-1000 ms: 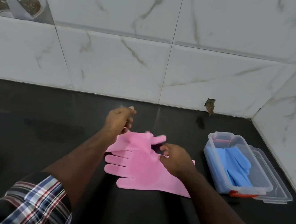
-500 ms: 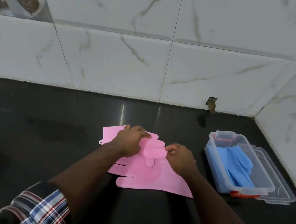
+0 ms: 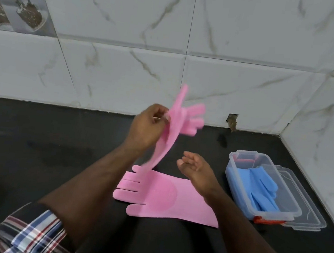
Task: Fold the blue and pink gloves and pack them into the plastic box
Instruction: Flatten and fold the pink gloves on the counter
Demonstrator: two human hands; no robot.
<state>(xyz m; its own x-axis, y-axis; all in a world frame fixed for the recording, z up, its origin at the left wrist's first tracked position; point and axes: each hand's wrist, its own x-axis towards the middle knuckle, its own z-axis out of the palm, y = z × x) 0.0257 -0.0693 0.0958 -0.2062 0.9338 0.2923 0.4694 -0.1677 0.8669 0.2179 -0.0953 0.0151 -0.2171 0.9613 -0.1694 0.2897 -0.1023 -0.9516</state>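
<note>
One pink glove lies flat on the black counter, fingers pointing left. My left hand pinches a second pink glove and holds it up in the air, its fingers spread to the right and its cuff hanging down toward the flat glove. My right hand hovers open above the flat glove's cuff end, holding nothing. To the right stands the clear plastic box with blue gloves inside.
The box's clear lid lies under and beside the box on its right. White marble-tiled walls close the counter at the back and right. Dark counter extends to the left.
My left hand has lifted the top pink glove off the counter into the air. My right hand let go of the glove and opened.
</note>
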